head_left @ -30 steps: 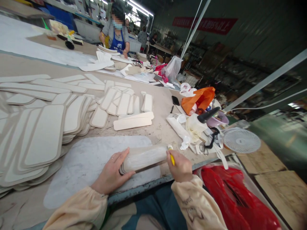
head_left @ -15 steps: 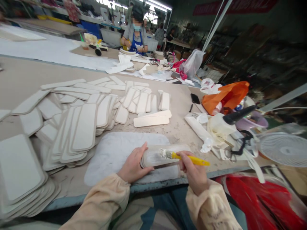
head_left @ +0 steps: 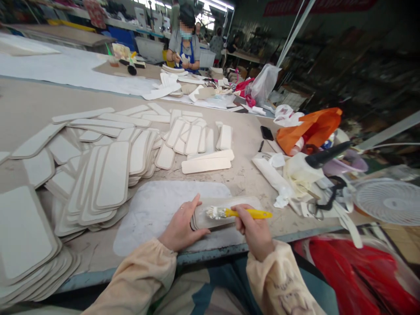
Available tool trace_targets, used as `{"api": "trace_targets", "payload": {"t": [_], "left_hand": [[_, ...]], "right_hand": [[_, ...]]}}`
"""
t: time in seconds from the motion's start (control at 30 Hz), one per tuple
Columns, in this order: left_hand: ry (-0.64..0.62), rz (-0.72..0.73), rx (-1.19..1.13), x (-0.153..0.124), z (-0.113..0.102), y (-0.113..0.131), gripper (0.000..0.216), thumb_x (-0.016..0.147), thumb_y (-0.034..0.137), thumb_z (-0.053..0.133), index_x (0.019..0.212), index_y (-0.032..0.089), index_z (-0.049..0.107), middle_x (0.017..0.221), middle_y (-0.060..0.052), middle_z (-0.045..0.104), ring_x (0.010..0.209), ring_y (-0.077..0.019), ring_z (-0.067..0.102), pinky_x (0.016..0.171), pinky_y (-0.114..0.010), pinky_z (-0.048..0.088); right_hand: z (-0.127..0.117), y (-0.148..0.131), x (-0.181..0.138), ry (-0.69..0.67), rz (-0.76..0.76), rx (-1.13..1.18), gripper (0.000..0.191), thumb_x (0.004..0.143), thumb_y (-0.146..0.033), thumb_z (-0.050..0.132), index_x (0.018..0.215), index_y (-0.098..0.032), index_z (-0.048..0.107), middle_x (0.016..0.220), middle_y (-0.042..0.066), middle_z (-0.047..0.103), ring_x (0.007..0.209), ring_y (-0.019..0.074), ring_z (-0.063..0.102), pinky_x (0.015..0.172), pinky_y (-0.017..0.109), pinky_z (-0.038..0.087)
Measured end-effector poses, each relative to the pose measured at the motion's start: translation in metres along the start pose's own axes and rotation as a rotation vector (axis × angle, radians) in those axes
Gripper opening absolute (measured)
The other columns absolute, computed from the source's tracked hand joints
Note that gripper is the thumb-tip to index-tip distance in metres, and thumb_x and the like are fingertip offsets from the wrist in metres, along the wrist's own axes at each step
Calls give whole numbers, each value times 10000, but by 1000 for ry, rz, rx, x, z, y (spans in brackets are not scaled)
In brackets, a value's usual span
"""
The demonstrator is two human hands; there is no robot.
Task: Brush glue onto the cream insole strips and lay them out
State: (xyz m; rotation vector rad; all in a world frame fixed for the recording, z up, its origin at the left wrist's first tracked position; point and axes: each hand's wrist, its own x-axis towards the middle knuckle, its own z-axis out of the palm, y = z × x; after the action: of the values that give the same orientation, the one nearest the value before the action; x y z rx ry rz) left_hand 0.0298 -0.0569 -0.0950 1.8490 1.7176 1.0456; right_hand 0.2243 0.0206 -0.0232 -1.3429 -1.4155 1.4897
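My right hand (head_left: 252,229) grips a yellow-handled brush (head_left: 254,213), its bristles coated in a white paste. The bristles rest on the top piece of a small stack of pale, round-cornered panels (head_left: 247,202). At the left end of that stack, my left hand (head_left: 182,224) holds it between the thumb on the near side and the fingers on the far side; some of those fingers are hidden. Beneath the stack lies a whitish sheet (head_left: 144,218) with rounded corners, flat on the table.
Many off-white panels (head_left: 113,175) lie heaped to the left, with a larger-panel stack (head_left: 24,232) at the near left. On the right are a white jug (head_left: 303,168), an orange bag (head_left: 308,131), a phone (head_left: 266,132) and a round fan (head_left: 390,201). A masked co-worker (head_left: 185,43) sits across the table.
My right hand has moved the brush leftward along the top panel, toward my left hand. My left hand keeps its hold on the stack.
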Motion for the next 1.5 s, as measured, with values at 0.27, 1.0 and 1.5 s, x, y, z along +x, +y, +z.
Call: {"api": "trace_targets", "payload": {"t": [0.27, 1.0, 1.5], "left_hand": [[-9, 5, 27, 0, -1, 1, 1010, 725, 430, 711, 1477, 213, 71, 1285, -132, 524, 1148, -278, 501, 984, -442, 418], [54, 52, 267, 0, 2, -7, 837, 739, 452, 671, 1424, 187, 269, 1229, -110, 584, 1125, -279, 557, 958, -432, 478], [29, 46, 239, -3, -7, -5, 699, 742, 428, 669, 1357, 220, 408, 1293, -143, 556, 1198, -326, 522, 984, -524, 463]], "right_hand": [[-18, 8, 20, 137, -7, -99, 337, 770, -511, 614, 761, -176, 642, 429, -56, 470, 378, 87, 373, 378, 227, 268], [-80, 3, 23, 39, -64, -78, 305, 782, -492, 545, 748, -200, 623, 424, -66, 455, 387, 100, 364, 418, 242, 296], [-135, 19, 35, 449, -218, 155, 404, 782, -575, 582, 847, -179, 630, 513, -37, 494, 443, 109, 398, 412, 248, 289]]}}
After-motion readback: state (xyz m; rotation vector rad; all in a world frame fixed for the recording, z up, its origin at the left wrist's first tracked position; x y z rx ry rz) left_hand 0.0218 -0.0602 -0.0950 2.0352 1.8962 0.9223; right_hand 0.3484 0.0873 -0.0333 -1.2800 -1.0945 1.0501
